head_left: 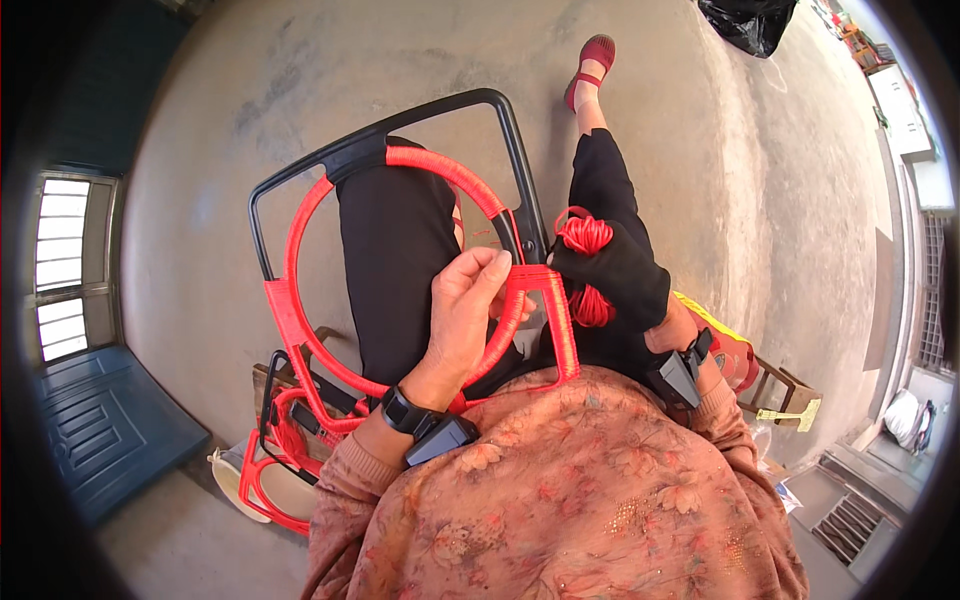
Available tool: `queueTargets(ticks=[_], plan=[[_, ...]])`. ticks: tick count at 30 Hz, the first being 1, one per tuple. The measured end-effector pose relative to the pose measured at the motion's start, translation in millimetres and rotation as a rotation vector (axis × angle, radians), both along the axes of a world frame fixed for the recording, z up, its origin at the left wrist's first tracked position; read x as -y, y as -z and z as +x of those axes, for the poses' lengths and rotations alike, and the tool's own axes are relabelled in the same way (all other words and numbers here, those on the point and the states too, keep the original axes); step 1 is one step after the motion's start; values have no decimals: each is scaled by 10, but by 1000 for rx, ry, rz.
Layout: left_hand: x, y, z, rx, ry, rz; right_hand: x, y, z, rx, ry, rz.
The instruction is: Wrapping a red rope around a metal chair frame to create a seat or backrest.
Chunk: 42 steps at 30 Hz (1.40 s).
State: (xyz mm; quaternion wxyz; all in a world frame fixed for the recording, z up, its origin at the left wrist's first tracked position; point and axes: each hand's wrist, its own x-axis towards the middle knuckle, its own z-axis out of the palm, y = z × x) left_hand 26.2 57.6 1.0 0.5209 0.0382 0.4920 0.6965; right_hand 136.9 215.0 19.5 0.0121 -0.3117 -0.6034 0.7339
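Observation:
A black tubular metal frame (522, 180) with a round ring (450, 168) lies across my lap. Red cord is wound tightly over most of the ring and over the side and near bars, while a short stretch at the ring's upper right shows black. My left hand (462, 312) pinches the ring's right side, thumb and forefinger together beside the wrapped corner. In a black glove, my right hand (625, 265) closes round a bundle of red cord (586, 236), whose loops stick out above and below the fist. The glove hides the fingertips.
Beside my left leg stand more red-wrapped frames (262, 485). A blue panelled door (115, 430) is at far left, below a barred window (62, 240). On the right are a small wooden stool (795, 393) and a red object (735, 360); a black plastic bag (752, 22) lies far right.

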Motion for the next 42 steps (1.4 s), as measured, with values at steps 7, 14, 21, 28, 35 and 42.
queueTargets(ticks=[7,14,21,28,35,42], plan=[[88,60,-24,-57,100,15,-38,-124,75,84,-127,63],[54,79,53,-89,128,-57,51,236,256,4,-18,36],[118,107,123,-92,150,-16,-439,515,539,-125,334,-68],[65,39,148,-61,40,-38,-639,653,887,-154,735,-44],[30,-41,127,-201,12,42,-105,-162,106,-167,147,1036],[51,37,109,-219,-184,68,122,-402,4,-324,-137,1466]])
